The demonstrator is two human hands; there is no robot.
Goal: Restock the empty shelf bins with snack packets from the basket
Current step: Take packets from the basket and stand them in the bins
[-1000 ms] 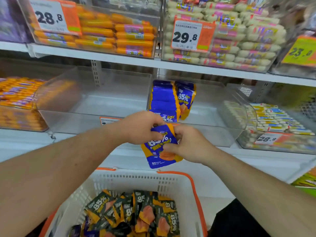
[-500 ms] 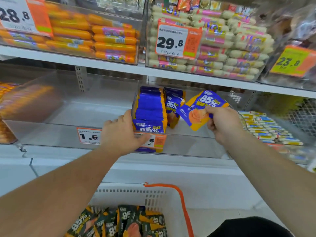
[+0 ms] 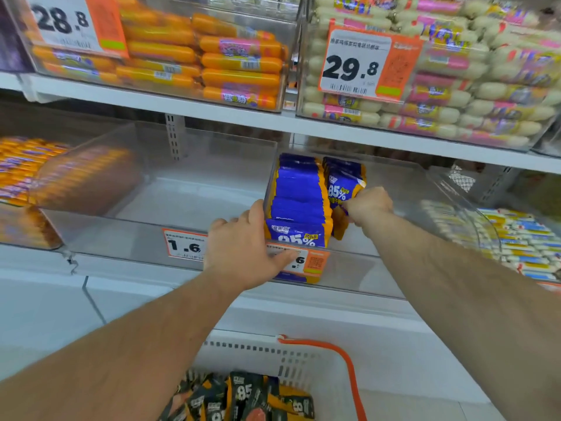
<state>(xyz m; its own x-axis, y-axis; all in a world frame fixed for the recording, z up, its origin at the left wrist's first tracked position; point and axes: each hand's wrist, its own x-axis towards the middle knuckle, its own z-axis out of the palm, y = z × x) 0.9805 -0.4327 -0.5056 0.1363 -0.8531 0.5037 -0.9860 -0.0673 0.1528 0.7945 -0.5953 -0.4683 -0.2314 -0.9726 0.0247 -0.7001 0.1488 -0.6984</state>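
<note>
Blue-and-orange snack packet [image 3: 344, 189], printed "85%", standing upright in the clear shelf bin [image 3: 403, 268], pinched at its right edge by the curled fingers of the right hand [image 3: 368, 206]; fingertips hidden behind the knuckles, so the exact grip not readable. Just left of those fingers, touching the packet, a tight row of matching blue packets [image 3: 299, 202] filed front to back against the bin's left wall. Left hand [image 3: 243, 253] laid over the front lip at the seam between that bin and the neighbouring clear bin [image 3: 151, 208], fingers fairly straight and spread, thumb stretched rightward across an orange-and-white price tag [image 3: 315, 262], holding nothing. Left of the left hand's fingers, touching them, another tag reading "1.6" [image 3: 185, 246]. Below both wrists, well apart from the fingers, a white basket [image 3: 303, 360] with an orange handle [image 3: 343, 363], dark "85" packets [image 3: 243, 396] heaped inside. Above the fingers, on the upper shelf, orange sausages [image 3: 212, 65] behind a "28.8" tag [image 3: 63, 22], and pale sausages with pink labels [image 3: 485, 95] behind a "29.8" tag [image 3: 352, 65]. Far left of the left hand, more orange-wrapped sticks [image 3: 18, 165]; far right of the right hand, a bin of small pale sticks with blue and yellow labels [image 3: 516, 238].
</note>
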